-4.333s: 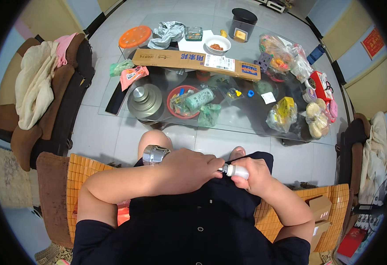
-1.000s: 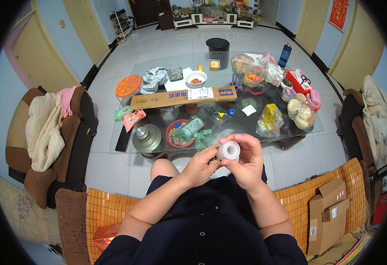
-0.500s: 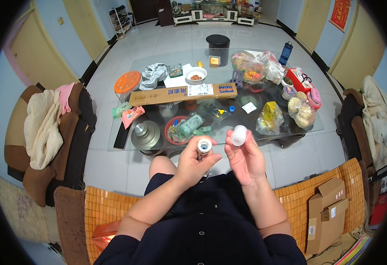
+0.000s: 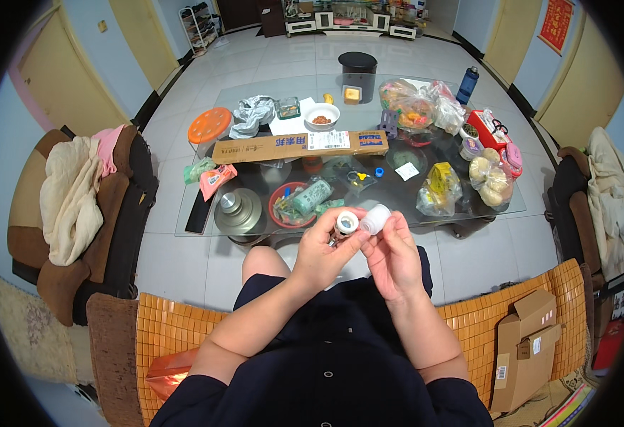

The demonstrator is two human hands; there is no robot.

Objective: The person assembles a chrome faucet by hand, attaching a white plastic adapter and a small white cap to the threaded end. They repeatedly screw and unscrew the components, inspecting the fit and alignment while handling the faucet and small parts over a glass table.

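My left hand (image 4: 322, 250) holds a small bottle (image 4: 343, 226) with a white round top, raised in front of my chest. My right hand (image 4: 395, 252) grips a white cap (image 4: 376, 218) right beside the bottle's top, the two nearly touching. Both hands hover above my lap, just in front of the near edge of a glass coffee table (image 4: 184, 226).
The table carries a long cardboard box (image 4: 299, 146), a red bowl (image 4: 287, 201), a metal lid (image 4: 237, 210), a black canister (image 4: 358, 73), snack bags (image 4: 415, 103) and a blue bottle (image 4: 468, 84). A chair with draped cloths (image 4: 77, 206) stands left. Cardboard boxes (image 4: 529, 345) lie at right.
Over the earlier frames my hands rose from my lap. The bottle and cap came apart half a second ago, and now the cap is back close beside the bottle's top.
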